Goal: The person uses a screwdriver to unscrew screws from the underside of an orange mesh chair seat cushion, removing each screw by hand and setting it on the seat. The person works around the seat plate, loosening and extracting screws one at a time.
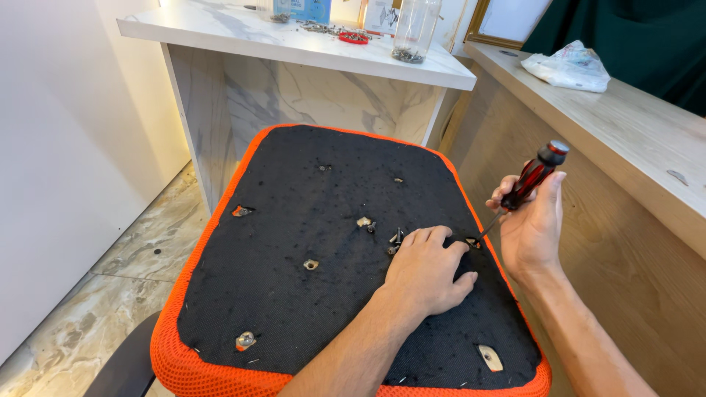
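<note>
A: Why is the left hand (426,272) lying flat, holding nothing, on the upturned seat base (294,309)?

B: It looks to be steadying the seat base while the right hand (533,220) is gripping the red-handled screwdriver (531,180), its tip meeting a fitting (472,242) at that base's right edge.

A: Any containers?

B: Beyond the seat base, a clear jar (415,29) is holding screws at its bottom.

open seat underside (294,309) leftward; wooden counter (625,147) close on right

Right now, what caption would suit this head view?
Left hand steadies an upturned chair seat while right hand drives a red-handled screwdriver.
</note>
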